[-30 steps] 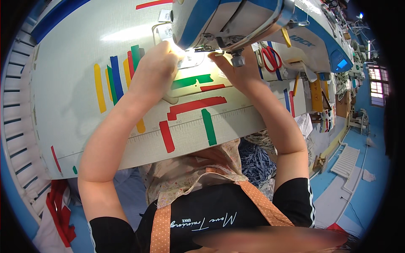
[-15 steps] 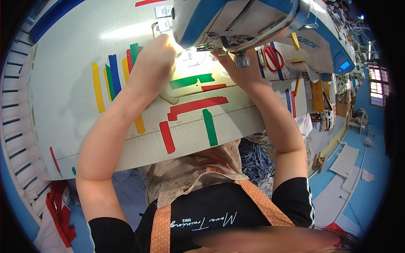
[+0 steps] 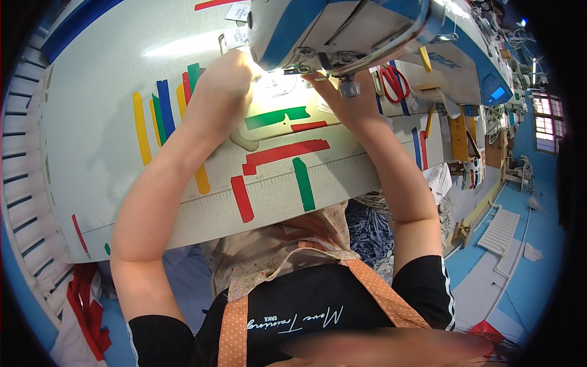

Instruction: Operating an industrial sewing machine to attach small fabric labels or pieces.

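Note:
A blue and white sewing machine (image 3: 342, 30) overhangs both my hands, its needle area lit brightly. Left of the needle, my left hand (image 3: 227, 76) is closed, knuckles up; its fingertips and whatever they hold are hidden. Just beyond that hand lie small white fabric labels (image 3: 236, 38) with print on them, close to a bent wire guide (image 3: 222, 44). My right hand (image 3: 358, 104) reaches in from the other side beneath the machine head. Its thumb or a finger points toward the presser foot (image 3: 298, 70), while the remaining fingers are hidden behind the machine.
Strips of coloured tape, such as a green one (image 3: 304, 183) and a red one (image 3: 287, 153), mark the white table (image 3: 122, 202) along its printed ruler. Red-handled scissors (image 3: 394, 84) lie right of my right hand. A slatted white rack (image 3: 27, 165) borders the table's left side.
The white labels have shifted and tilted slightly beside my left hand. Both hands stay almost in place by the needle, with only small movements.

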A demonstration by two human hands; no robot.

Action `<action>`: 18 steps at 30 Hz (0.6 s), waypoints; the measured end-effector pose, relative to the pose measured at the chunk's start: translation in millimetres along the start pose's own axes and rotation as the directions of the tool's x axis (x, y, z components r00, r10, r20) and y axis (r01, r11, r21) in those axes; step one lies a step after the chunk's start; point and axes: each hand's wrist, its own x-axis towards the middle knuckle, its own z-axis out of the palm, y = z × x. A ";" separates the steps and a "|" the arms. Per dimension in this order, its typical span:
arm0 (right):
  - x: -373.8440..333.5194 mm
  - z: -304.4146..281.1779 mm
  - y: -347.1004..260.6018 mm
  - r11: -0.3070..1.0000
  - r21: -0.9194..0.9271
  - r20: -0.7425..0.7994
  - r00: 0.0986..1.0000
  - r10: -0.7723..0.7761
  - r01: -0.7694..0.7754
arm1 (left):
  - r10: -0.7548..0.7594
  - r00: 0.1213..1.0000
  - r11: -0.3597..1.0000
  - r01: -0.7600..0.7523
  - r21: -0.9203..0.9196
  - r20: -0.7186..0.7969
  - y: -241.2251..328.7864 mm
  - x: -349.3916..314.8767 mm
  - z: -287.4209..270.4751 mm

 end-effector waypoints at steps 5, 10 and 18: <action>-9.2 -24.0 -15.5 0.965 -0.222 -0.279 0.939 -0.203 0.142 | -0.022 1.000 1.000 0.022 -0.011 -0.001 -2.1 3.6 4.3; -44.5 -58.2 -43.9 0.967 0.253 -0.194 0.981 0.023 0.027 | -0.002 0.998 0.999 -0.001 -0.043 -0.065 -9.0 3.6 6.6; -101.6 -92.7 -110.9 -0.333 0.940 -0.181 0.727 -0.662 -0.069 | -0.006 0.997 0.999 0.002 -0.049 -0.074 -13.8 0.9 9.8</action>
